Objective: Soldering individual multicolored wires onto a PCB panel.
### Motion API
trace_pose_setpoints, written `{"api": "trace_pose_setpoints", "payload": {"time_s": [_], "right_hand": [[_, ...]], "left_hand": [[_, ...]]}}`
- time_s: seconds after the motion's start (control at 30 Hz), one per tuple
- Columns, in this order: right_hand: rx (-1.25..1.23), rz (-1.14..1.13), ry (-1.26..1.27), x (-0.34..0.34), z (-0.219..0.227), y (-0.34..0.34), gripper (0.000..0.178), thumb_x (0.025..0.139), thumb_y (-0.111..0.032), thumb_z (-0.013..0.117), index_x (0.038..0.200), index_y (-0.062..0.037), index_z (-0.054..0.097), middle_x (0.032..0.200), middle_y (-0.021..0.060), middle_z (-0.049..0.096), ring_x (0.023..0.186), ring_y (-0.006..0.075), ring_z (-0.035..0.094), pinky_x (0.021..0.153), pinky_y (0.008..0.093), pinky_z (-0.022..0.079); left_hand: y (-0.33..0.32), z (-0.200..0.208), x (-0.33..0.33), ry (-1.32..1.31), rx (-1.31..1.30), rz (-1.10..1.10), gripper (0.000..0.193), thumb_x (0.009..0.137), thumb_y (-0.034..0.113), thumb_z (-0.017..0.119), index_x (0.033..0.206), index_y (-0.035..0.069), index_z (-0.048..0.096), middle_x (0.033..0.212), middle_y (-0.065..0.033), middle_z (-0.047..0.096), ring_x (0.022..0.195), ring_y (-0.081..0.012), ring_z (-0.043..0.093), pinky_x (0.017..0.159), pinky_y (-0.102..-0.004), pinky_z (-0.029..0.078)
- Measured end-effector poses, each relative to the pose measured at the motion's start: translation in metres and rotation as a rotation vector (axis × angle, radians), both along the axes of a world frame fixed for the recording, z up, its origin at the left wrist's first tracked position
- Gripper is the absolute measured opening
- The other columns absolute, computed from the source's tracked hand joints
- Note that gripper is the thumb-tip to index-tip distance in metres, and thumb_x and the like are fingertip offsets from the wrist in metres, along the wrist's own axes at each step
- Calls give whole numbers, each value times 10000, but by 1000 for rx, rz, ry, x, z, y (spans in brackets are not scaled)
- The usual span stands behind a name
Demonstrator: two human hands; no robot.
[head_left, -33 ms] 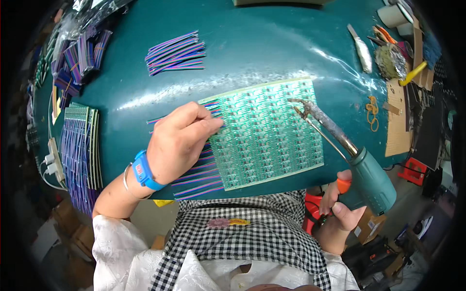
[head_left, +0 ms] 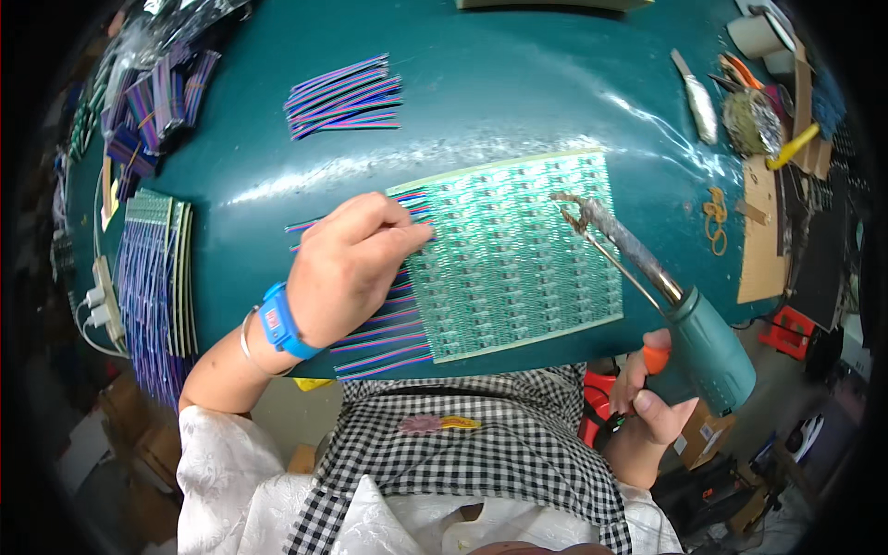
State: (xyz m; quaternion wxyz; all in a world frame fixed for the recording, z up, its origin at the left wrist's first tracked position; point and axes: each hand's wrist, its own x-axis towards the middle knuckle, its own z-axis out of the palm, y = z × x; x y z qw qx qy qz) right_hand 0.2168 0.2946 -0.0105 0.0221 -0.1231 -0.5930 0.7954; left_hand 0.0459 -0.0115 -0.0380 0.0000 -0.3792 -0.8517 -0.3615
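My left hand (head_left: pixel 347 264), with a blue watch on the wrist, is closed in a pinch at the left edge of a green circuit board panel (head_left: pixel 518 259). A short coloured wire (head_left: pixel 433 239) shows at its fingertips, mostly hidden by the fingers. Below that hand, several soldered-looking wires (head_left: pixel 388 338) stick out leftward from the panel's edge. My right hand (head_left: pixel 655 398) is wrapped round a teal soldering gun (head_left: pixel 710 351) with an orange part near the grip. Its dark, crusted tip hangs over the panel's right part; I cannot tell whether it touches.
A loose wire bundle (head_left: pixel 344 100) lies beyond the panel. Stacked wired panels (head_left: pixel 153 277) and bundled wires (head_left: pixel 166 97) occupy the left. At the right are rubber bands (head_left: pixel 714 222), a wrapped blade-like tool (head_left: pixel 696 100), a foil-covered lump (head_left: pixel 751 120) and cardboard (head_left: pixel 758 250).
The whole view has shifted slightly, so everything sits a little further right. My hands, the panel and the soldering gun keep nearly the same places relative to each other.
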Motion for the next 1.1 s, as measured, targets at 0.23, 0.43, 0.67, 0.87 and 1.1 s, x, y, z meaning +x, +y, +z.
{"api": "trace_pose_setpoints", "payload": {"time_s": [0.23, 0.43, 0.67, 0.87, 1.1], "right_hand": [[-17, 53, -145, 3, 1, -20, 670, 753, -120, 757, 1265, 126, 401, 679, 90, 514, 458, 161, 498, 390, 300, 467], [-25, 46, -272, -1, 6, -35, 629, 739, -116, 770, 1228, 118, 450, 711, 95, 531, 475, 166, 513, 417, 306, 479], [-13, 57, -402, -3, 5, -46, 522, 723, -131, 777, 1096, 87, 484, 713, 101, 529, 484, 167, 516, 439, 298, 469], [26, 45, -399, -11, 2, -52, 413, 721, -144, 758, 970, 57, 498, 707, 97, 521, 500, 168, 521, 448, 294, 473], [78, 113, -325, -9, -5, -49, 376, 735, -116, 742, 961, 53, 494, 701, 104, 511, 515, 172, 529, 454, 299, 483]], "left_hand": [[-1, -16, 2, 111, 40, -15, 388, 623, -117, 680, 994, -5, 696, 879, -93, 624, 737, -243, 616, 638, -340, 512], [-3, -16, 7, 110, -27, -18, 404, 613, -88, 681, 1014, -35, 693, 897, -110, 602, 727, -258, 594, 629, -365, 508], [-6, -16, 8, 101, -51, -41, 451, 580, -74, 677, 1031, -44, 692, 901, -114, 586, 725, -266, 584, 614, -368, 503], [-6, -14, 7, 97, -62, -48, 457, 578, -62, 677, 1035, -42, 694, 904, -114, 588, 716, -263, 578, 601, -368, 497], [-5, -15, 7, 134, -64, -50, 454, 578, -50, 677, 1032, -41, 695, 910, -117, 588, 704, -260, 570, 575, -360, 487]]}}
